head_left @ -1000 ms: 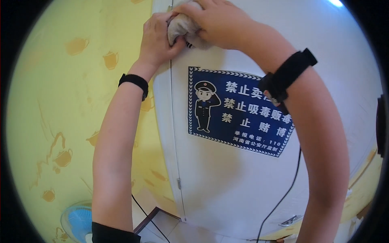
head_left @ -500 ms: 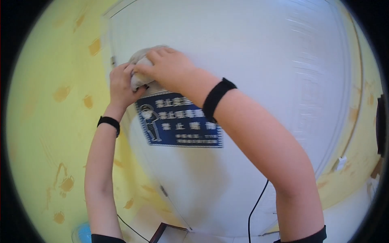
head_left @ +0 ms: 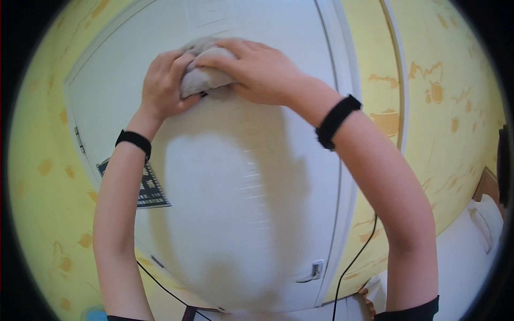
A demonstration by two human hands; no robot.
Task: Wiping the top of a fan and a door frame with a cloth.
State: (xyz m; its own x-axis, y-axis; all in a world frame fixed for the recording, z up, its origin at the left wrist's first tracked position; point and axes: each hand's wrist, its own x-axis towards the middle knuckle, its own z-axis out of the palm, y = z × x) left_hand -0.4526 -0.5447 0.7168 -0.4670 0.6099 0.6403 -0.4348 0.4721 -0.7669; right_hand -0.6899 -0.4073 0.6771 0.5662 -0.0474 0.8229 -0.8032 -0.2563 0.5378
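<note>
I see a bunched grey cloth [head_left: 206,80] at the frame's upper centre. The left hand [head_left: 165,88] curls its fingers round one side; the right hand [head_left: 265,72] clasps the other. Both arms [head_left: 385,176] reach upward from the lower edge, the right bent at the elbow, before a white door [head_left: 214,160].

The person is wearing a black left wristband [head_left: 134,140], a black right wristband [head_left: 337,122] with one end sticking out, and short black sleeves [head_left: 409,312].
</note>
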